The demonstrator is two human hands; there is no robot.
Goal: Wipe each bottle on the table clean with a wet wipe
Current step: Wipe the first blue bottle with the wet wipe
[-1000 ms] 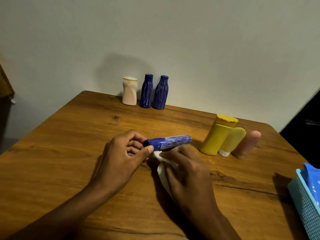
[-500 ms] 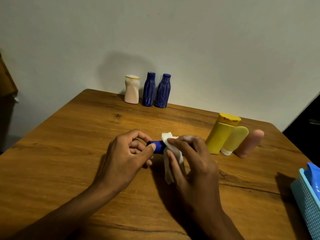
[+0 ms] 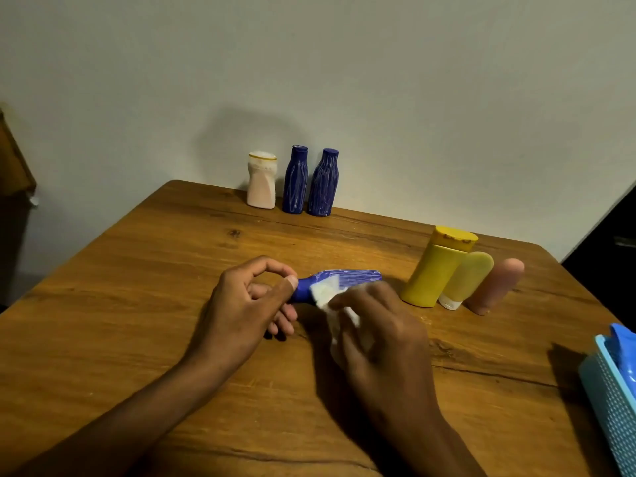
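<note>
I see the left hand (image 3: pixel 246 304) curled, thumb and fingers pinching the neck end of the blue bottle (image 3: pixel 339 282), which lies on its side above the wooden table (image 3: pixel 137 304). The right hand (image 3: pixel 380 325) comes in from the near right, fingers bent over a white wet wipe (image 3: pixel 330 297) that it presses against the bottle's side just past the left thumb. The bottle's body runs rightward from the left hand, passing behind the right hand's fingers.

Near my right wrist, at the edge of view, stands a light blue basket (image 3: pixel 609 401) with something blue (image 3: pixel 624 356) inside.

Beyond the right hand sit a yellow bottle (image 3: pixel 433 270), a pale yellow tube (image 3: pixel 466 278) and a pink bottle (image 3: pixel 495 285), touching in a row. Far past both hands, by the wall, stand a white bottle (image 3: pixel 261 180) and two dark blue bottles (image 3: pixel 309 180).
</note>
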